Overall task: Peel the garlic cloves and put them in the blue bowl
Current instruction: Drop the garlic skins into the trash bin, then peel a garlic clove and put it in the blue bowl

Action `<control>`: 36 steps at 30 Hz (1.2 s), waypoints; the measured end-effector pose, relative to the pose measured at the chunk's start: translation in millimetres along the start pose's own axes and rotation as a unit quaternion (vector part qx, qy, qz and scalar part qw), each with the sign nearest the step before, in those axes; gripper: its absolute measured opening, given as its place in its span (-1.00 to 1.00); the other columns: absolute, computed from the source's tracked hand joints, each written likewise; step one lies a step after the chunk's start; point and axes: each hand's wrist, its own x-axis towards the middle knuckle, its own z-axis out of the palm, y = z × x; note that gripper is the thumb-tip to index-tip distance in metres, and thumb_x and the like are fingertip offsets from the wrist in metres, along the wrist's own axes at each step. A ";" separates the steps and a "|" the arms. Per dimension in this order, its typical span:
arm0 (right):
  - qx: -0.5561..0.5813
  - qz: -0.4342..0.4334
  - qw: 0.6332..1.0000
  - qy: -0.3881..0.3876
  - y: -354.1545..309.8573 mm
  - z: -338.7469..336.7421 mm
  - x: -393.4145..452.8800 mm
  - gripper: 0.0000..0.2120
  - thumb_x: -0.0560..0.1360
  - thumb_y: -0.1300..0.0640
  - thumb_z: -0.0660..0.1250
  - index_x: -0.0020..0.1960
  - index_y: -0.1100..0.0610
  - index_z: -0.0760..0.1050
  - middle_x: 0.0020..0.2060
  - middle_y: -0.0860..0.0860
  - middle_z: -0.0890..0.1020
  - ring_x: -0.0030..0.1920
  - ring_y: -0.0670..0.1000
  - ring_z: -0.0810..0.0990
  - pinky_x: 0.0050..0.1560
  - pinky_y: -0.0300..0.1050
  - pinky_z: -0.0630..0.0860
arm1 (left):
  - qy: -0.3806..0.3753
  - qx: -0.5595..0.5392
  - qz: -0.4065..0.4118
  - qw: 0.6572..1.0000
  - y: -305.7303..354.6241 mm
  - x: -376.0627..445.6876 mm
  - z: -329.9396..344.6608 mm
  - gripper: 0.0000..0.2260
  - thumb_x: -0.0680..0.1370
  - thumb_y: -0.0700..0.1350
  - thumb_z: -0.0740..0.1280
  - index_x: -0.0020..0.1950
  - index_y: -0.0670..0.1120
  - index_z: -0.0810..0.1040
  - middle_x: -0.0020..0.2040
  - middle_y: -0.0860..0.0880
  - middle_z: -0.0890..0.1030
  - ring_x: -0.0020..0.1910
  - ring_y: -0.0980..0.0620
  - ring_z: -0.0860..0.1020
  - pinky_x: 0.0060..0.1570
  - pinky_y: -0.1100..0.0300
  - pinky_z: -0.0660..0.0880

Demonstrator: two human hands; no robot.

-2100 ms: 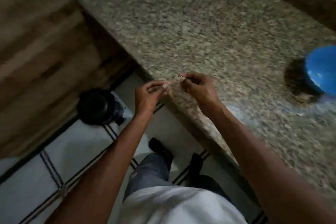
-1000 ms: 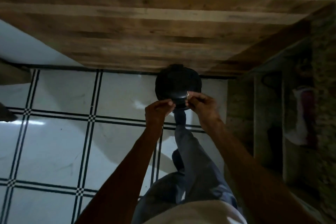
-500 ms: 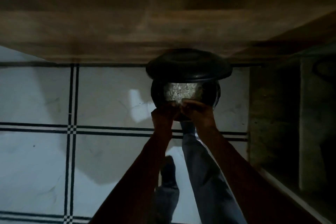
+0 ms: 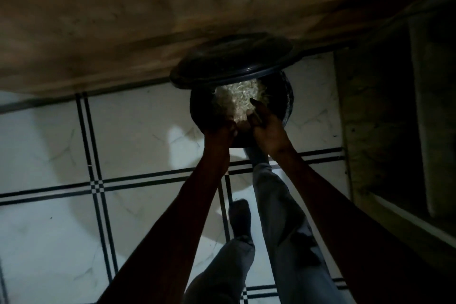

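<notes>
Over the open black bin, both hands meet, fingers curled; contents indiscernible

1. No text, label, brand, number or sign could be read anywhere in the dim view.
2. The round black bin with its raised lid bore no legible marking.
3. The white floor tiles carried only black lines.

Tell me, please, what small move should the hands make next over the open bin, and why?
Probably let the peel fall: both hands sit together over the open black bin, its lid raised above pale scraps. What they pinch is too dark to tell.
</notes>
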 end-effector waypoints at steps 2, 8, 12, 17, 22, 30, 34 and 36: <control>0.093 -0.002 0.995 0.037 -21.0 -18.8 -26.0 -0.61 0.70 0.10 0.29 0.51 0.09 0.44 0.39 0.05 0.54 0.33 0.00 0.54 0.09 -0.40 0.53 | -0.036 0.031 0.004 0.999 11.1 -34.1 5.8 -0.64 0.69 -0.28 0.22 0.50 -0.26 0.39 0.22 -0.16 0.59 0.11 -0.03 0.62 -0.04 0.24 0.63; 0.236 -0.033 0.960 0.149 -75.2 -114.6 -184.6 -0.70 0.72 0.14 0.24 0.44 0.14 0.43 0.22 0.16 0.65 0.17 0.12 0.70 0.06 -0.06 0.69 | -0.148 0.143 0.070 0.976 51.3 -192.7 47.4 -0.71 0.69 -0.25 0.26 0.41 -0.24 0.50 0.23 -0.22 0.65 -0.02 0.02 0.71 0.03 0.22 0.65; 0.221 -0.077 0.945 0.227 -107.3 -186.9 -331.2 -0.64 0.73 0.04 0.22 0.50 0.06 0.38 0.17 0.00 0.66 0.10 -0.02 0.72 0.07 -0.04 0.69 | -0.242 0.228 0.135 0.934 62.2 -313.7 89.6 -0.72 0.69 -0.24 0.26 0.40 -0.21 0.51 0.22 -0.20 0.66 0.05 0.02 0.72 0.01 0.23 0.64; 0.247 -0.101 0.876 0.402 -92.4 -269.9 -509.9 -0.73 0.73 0.06 0.24 0.39 0.07 0.50 0.05 0.05 0.70 0.02 0.00 0.72 -0.02 -0.06 0.67 | -0.406 0.354 0.171 0.825 16.2 -453.4 169.6 -0.73 0.69 -0.24 0.27 0.40 -0.17 0.50 0.19 -0.13 0.67 -0.01 0.05 0.70 -0.01 0.21 0.63; 0.301 -0.051 0.773 0.556 -26.3 -326.6 -639.9 -0.70 0.71 0.04 0.28 0.41 0.10 0.50 0.08 0.04 0.71 0.06 -0.01 0.74 0.03 -0.01 0.67 | -0.532 0.441 0.181 0.700 -80.1 -565.8 251.2 -0.78 0.68 -0.29 0.26 0.32 -0.17 0.50 0.05 -0.12 0.67 -0.20 0.10 0.69 -0.20 0.28 0.61; 0.276 0.070 0.667 0.689 97.0 -389.4 -757.2 -0.82 0.67 0.09 0.34 0.25 0.08 0.59 -0.02 0.00 0.71 -0.12 -0.13 0.73 -0.12 -0.09 0.71 | -0.594 0.565 0.292 0.493 -251.5 -654.1 339.9 -0.76 0.62 -0.24 0.39 0.29 -0.13 0.55 0.05 -0.04 0.64 0.01 -0.04 0.64 -0.06 0.16 0.63; 0.210 0.148 0.676 0.691 159.6 -427.8 -786.8 -0.80 0.62 0.12 0.40 0.21 0.13 0.66 -0.12 0.00 0.71 -0.14 -0.03 0.71 -0.11 -0.09 0.67 | -0.576 0.609 0.396 0.374 -319.0 -669.9 368.0 -0.66 0.52 -0.26 0.46 0.29 -0.18 0.58 0.16 -0.15 0.62 0.10 -0.10 0.62 0.18 -0.05 0.58; 0.175 0.161 0.689 0.685 184.1 -453.4 -796.9 -0.76 0.60 0.15 0.41 0.25 0.14 0.67 -0.05 0.05 0.72 -0.07 0.02 0.72 -0.02 -0.09 0.65 | -0.562 0.629 0.434 0.315 -342.8 -678.9 378.0 -0.61 0.47 -0.18 0.44 0.29 -0.21 0.58 0.17 -0.19 0.60 0.13 -0.17 0.60 0.21 -0.05 0.55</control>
